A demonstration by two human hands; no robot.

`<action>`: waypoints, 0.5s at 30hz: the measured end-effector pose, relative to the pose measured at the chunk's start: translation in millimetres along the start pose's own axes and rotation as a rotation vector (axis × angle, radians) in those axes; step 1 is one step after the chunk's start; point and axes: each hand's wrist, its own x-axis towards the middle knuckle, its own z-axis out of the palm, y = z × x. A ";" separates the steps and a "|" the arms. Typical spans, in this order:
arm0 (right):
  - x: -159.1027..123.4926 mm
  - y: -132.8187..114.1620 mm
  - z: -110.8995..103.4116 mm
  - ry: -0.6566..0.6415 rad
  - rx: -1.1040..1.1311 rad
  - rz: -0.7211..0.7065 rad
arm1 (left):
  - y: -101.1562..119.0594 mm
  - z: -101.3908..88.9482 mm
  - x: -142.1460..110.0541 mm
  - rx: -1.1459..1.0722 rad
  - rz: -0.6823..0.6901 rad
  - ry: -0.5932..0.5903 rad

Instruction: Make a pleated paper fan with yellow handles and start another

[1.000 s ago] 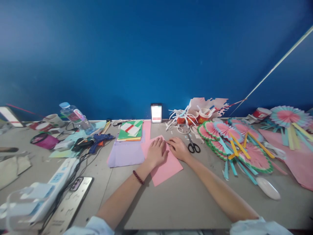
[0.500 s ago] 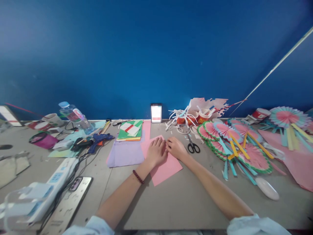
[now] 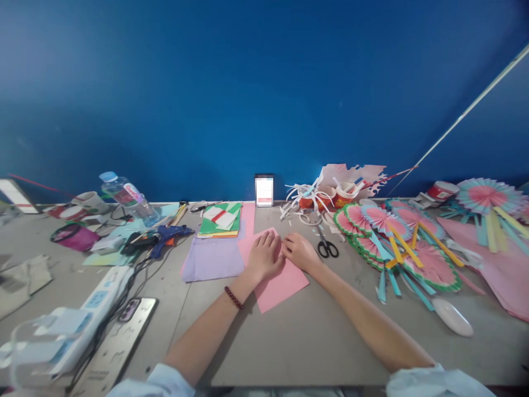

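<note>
A sheet of pink paper [image 3: 285, 284] lies at an angle on the grey table in front of me. My left hand [image 3: 265, 256] rests flat on its upper part, fingers stretched forward. Beside it, my right hand [image 3: 298, 251] has its fingers bent together at the paper's upper right edge, close to my left fingertips. The fingertips of that hand are partly hidden, so the grip shows only in part. Just right of it lie black-handled scissors [image 3: 328, 249]. Purple paper [image 3: 212, 262] extends to the left of the pink sheet.
Green paper [image 3: 231, 226] tops a stack at the back. Left are a glue gun [image 3: 171, 234], a bottle [image 3: 130, 198], a power strip [image 3: 93, 309] and a phone [image 3: 119, 342]. Right are paper fans [image 3: 430, 264], paper cups [image 3: 345, 196] and a white, spoon-like object [image 3: 452, 317]. A lit screen [image 3: 264, 191] stands behind.
My right hand has shifted very slightly to the right, leaving a small gap to my left fingertips. My left hand and the pink paper look the same.
</note>
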 end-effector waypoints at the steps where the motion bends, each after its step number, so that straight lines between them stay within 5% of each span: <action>1: -0.7 -0.1 -0.3 0.002 -0.001 -0.004 | 0.0 -0.2 -0.2 -0.002 -0.003 -0.005; 15: -6.6 -2.3 -5.6 0.040 -0.026 -0.022 | 0.3 -1.6 0.5 -0.027 -0.016 -0.020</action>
